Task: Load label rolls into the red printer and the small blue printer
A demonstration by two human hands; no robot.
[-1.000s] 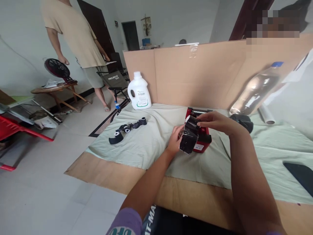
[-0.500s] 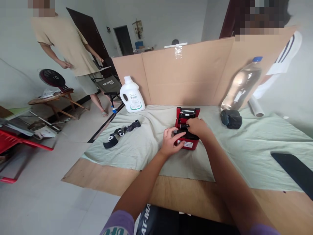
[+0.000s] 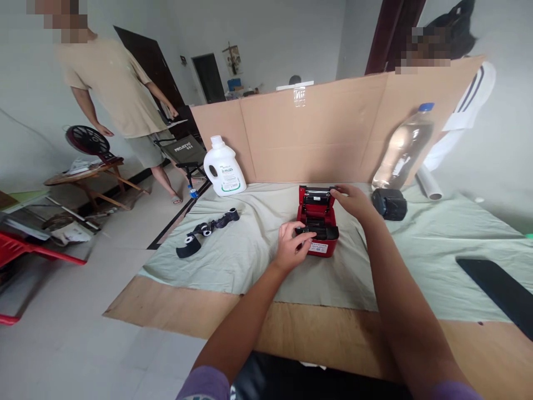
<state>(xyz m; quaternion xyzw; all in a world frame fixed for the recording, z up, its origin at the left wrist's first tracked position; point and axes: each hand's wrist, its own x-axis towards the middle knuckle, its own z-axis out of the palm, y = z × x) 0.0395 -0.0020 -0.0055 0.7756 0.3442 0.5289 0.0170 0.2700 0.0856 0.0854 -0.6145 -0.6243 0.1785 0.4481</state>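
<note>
Printer (image 3: pixel 317 222) mid-cloth (image 3: pixel 250 250), jug (image 3: pixel 224 166) behind-left, bottle (image 3: pixel 400 150) behind-right, cardboard wall (image 3: pixel 333 133) behind.

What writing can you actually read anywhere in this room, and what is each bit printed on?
"PROJEETO": roughly how the white lettering reads on the back of the folding chair; the last letters are unclear.
White jug: label print too small to read.
Red printer: white front sticker too small to read.
Clear bottle: no readable text.
</note>
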